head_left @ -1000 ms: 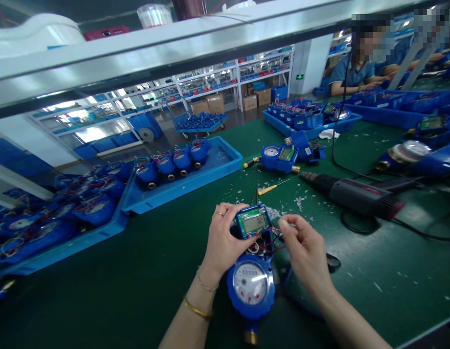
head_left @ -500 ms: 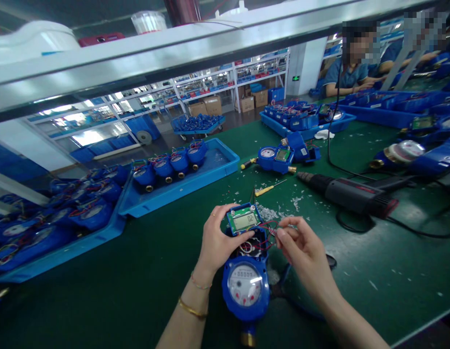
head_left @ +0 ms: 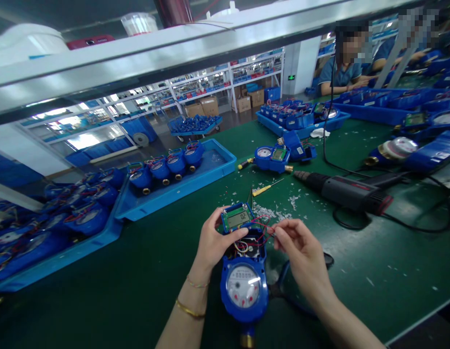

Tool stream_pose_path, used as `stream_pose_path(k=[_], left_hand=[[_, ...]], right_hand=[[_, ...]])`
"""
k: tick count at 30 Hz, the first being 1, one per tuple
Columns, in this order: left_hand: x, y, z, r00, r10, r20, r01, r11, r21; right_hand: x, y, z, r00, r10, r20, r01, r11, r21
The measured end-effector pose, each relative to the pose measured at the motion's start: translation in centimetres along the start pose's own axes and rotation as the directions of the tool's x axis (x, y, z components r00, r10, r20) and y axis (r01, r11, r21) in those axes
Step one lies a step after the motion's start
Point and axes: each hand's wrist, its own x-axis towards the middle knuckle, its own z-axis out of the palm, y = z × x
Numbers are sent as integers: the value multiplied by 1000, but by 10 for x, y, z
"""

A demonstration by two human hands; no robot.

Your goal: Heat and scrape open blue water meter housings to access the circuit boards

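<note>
In front of me a blue water meter (head_left: 244,291) lies on the green bench, its round dial facing up and a brass fitting pointing toward me. My left hand (head_left: 215,242) grips a green circuit board with a small display (head_left: 238,218), tilted above the meter's open wiring compartment (head_left: 249,247). Thin red wires (head_left: 261,222) run from the board and compartment to the right. The fingertips of my right hand (head_left: 301,252) pinch those wires. Just beyond the board lies a yellow-handled screwdriver (head_left: 263,190).
A black heat gun (head_left: 348,191) with its cable lies to the right. Blue trays (head_left: 181,186) of meters stand at left and back. Another opened meter (head_left: 270,157) sits ahead, near white scraps (head_left: 279,214). A co-worker (head_left: 343,72) sits across the bench.
The board has shifted slightly left and tilted more in my left hand. My right hand keeps its pinch on the wires, moved slightly left. The whole view has shifted a little.
</note>
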Motion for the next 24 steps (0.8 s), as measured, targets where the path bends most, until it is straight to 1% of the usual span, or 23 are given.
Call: stream_pose_path(k=[5,10,13,16,18,20,22,24], left_hand=[[1,-2,-2,1000,-13,21,13,999,-38],[1,-2,-3,999,-27,33,30,995,-95],[1,-1,-3,998,-39,48,45,990,-136],[1,0,-4,996,-62,68,71,986,-149],[1,0,-5,994,-70,81,82,984,-159],[1,0,-5,994,-74,84,88,982,-169],[1,-1,-6,994,-82,76,95,979,-181],[2,-2,-7,993,-102,65,114,971,-211]], right_hand=[[8,0,-1,1000,1,-11,-1,1000,-3],[10,5,-5,999,7,-44,-10,998,-63],[13,8,-8,998,8,-68,-13,997,-70],[17,8,-8,998,8,-57,-13,997,-82],[17,6,-5,1000,12,-29,-15,994,-107],[15,1,0,999,29,35,-25,992,-120],[9,-5,5,985,68,157,-48,991,-124],[0,-9,10,957,92,276,-59,990,-124]])
